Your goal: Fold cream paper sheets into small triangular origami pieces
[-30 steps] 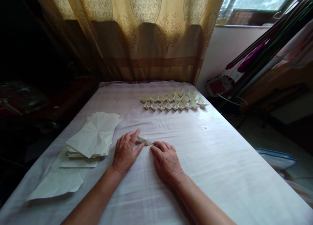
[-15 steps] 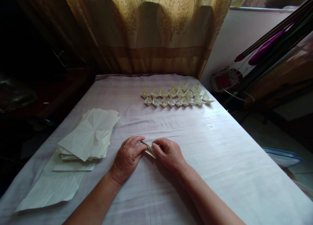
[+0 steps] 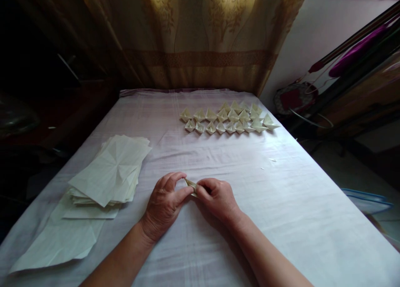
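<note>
Between my two hands is a small folded piece of pale paper [image 3: 190, 183], held just over the cloth near the middle of the table. My left hand [image 3: 164, 203] is closed on its left side, thumb below and forefinger at the top corner. On the right side my right hand [image 3: 218, 197] pinches the paper between thumb and curled forefinger. The fingers cover much of the paper, so its full shape is hidden. Farther back stand rows of several small folded paper boats [image 3: 233, 116], pointed at the top.
To the left lies a stack of creased paper sheets [image 3: 115, 166], with a longer sheet [image 3: 59, 241] beneath. Tiny paper scraps [image 3: 273, 160] dot the white tablecloth [image 3: 281, 220]. A gold curtain [image 3: 200, 41] hangs behind; dark poles [image 3: 356, 45] lean at the right.
My right hand has closed onto the paper's right side, where a small gap showed before. My left thumb has shifted slightly right. The camera view has tilted down a little.
</note>
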Motion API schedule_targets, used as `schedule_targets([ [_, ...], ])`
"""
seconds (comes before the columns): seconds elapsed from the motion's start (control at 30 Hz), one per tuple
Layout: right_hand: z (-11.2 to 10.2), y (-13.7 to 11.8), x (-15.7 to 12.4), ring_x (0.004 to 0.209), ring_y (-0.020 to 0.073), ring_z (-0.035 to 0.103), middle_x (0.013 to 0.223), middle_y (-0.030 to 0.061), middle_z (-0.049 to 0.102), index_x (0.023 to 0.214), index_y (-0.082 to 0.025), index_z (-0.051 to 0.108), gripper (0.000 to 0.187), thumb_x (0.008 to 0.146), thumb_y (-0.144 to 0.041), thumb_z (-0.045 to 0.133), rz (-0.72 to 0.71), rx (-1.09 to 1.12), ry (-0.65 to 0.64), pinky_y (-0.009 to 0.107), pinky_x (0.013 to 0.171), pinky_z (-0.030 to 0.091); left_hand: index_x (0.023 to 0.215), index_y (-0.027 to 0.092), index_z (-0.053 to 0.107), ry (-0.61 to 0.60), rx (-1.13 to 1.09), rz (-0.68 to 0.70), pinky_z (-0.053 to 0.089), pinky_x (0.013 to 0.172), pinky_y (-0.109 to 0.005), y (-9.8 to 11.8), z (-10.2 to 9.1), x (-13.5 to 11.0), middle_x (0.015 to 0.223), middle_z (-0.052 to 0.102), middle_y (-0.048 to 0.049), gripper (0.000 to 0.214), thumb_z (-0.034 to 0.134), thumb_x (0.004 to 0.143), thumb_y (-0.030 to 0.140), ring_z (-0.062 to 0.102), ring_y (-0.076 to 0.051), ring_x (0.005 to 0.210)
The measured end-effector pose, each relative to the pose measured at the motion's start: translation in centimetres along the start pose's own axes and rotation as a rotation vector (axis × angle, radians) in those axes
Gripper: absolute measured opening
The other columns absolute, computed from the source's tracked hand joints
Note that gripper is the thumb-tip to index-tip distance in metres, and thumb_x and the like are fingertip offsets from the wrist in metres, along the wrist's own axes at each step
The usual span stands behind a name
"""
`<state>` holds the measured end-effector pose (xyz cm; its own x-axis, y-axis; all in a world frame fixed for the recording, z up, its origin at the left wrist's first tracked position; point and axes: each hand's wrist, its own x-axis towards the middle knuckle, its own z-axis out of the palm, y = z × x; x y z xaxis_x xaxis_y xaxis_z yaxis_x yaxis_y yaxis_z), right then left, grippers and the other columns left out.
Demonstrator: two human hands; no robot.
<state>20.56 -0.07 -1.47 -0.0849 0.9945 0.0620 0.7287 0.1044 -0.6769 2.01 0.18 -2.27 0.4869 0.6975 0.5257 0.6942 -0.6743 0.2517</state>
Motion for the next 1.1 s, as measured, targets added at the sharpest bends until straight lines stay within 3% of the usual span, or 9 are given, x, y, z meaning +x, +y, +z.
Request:
schedule_targets([
  [0.1, 0.15, 0.0, 0.06, 0.057, 0.0123, 0.06, 0.064, 0.0017, 0.071, 0.071, -0.023, 0.075, 0.024, 0.083, -0.026, 0.055, 0.034, 0.002, 0.038, 0.022, 0.059, 0.035, 0.097, 0.027, 0.073, 0.014, 0.03, -0.008, 0.05, 0.097, -0.041, 0.36, 0.07, 0.0, 0.123, 0.057, -0.0082, 0.014, 0.061, 0.091, 0.021, 0.052, -0.024, 0.116],
  [0.4, -0.53, -0.41, 0.34, 0.063, 0.0118, 0.059, 0.071, 0.0001, 0.072, 0.075, -0.025, 0.076, 0.022, 0.087, -0.029, 0.058, -0.024, -0.087, -0.105, 0.022, 0.059, 0.031, 0.09, 0.026, 0.073, 0.034, -0.039, 0.043, 0.048, 0.104, -0.042, 0.03, 0.23, -0.16, 0.138, 0.051, -0.0065, 0.013, 0.061, 0.092, 0.022, 0.047, -0.024, 0.129],
  [0.67, -0.1, -0.01, 0.41, 0.053, 0.0095, 0.049, 0.06, -0.0012, 0.066, 0.063, -0.022, 0.071, 0.025, 0.085, -0.028, 0.061, -0.02, -0.116, -0.032, 0.024, 0.056, 0.026, 0.086, 0.023, 0.071, -0.012, -0.018, 0.056, 0.046, 0.105, -0.043, 0.16, 0.09, 0.01, 0.137, 0.054, -0.0072, 0.015, 0.058, 0.092, 0.019, 0.046, -0.025, 0.13],
  [1.1, -0.14, 0.06, 0.55, 0.056, 0.0113, 0.054, 0.062, 0.0014, 0.069, 0.063, -0.021, 0.071, 0.021, 0.082, -0.021, 0.062, -0.003, -0.133, -0.018, 0.024, 0.058, 0.028, 0.092, 0.021, 0.065, -0.13, -0.048, -0.004, 0.04, 0.109, -0.046, 0.56, -0.3, -0.05, 0.135, 0.055, -0.009, 0.019, 0.051, 0.087, 0.009, 0.042, -0.027, 0.135],
])
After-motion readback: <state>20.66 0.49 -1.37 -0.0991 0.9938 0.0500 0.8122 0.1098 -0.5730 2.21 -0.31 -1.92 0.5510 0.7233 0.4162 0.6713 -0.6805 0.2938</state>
